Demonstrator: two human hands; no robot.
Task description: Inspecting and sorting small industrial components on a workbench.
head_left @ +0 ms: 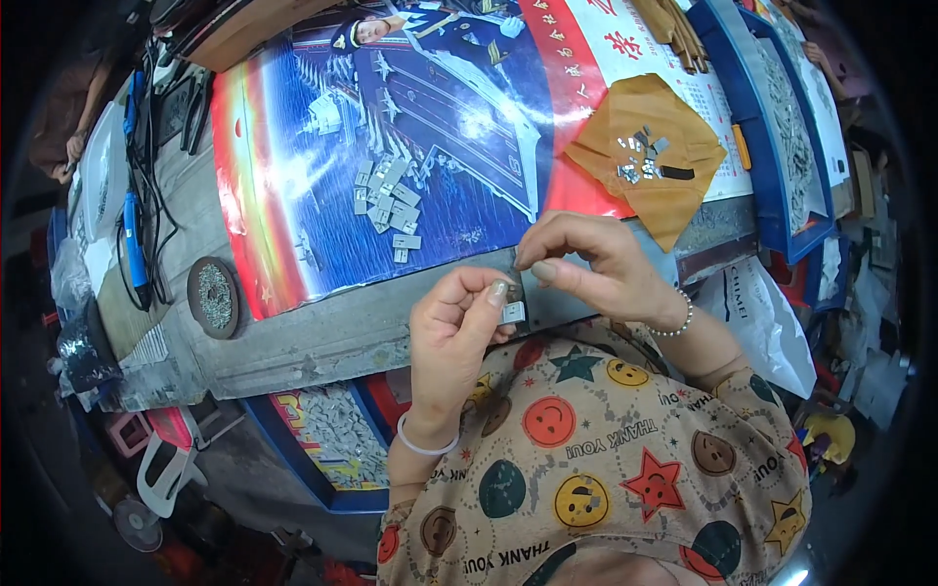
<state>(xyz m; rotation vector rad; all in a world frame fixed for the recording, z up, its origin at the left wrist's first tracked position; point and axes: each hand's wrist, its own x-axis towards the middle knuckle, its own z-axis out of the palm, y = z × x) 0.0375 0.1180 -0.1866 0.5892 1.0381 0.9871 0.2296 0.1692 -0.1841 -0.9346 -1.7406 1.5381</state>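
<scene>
- Patterned garment point(611, 474): nearest, below 2 hands.
- Left hand point(449, 327): pinches 1 small grey block point(513, 313).
- Right hand point(596, 266): fingers curled narrow; cannot tell contents.
- Loose grey pieces point(402, 213): grouped on poster point(332, 249).

You're wearing a tan top point(640, 518) scattered with cartoon smiley motifs: a red circle point(549, 422), yellow circles point(580, 500), brown ovals, dark green rounds point(501, 488), a red star point(653, 485) and a dark green star point(574, 364). Between them run dark block lettering, tiny stars and dotted curves. Your left hand point(451, 327) has a plain, smooth whitish bangle point(428, 446) at its wrist and a glossy thumbnail point(499, 289); your right hand point(598, 266) has a bracelet of pale round beads point(676, 318).
</scene>
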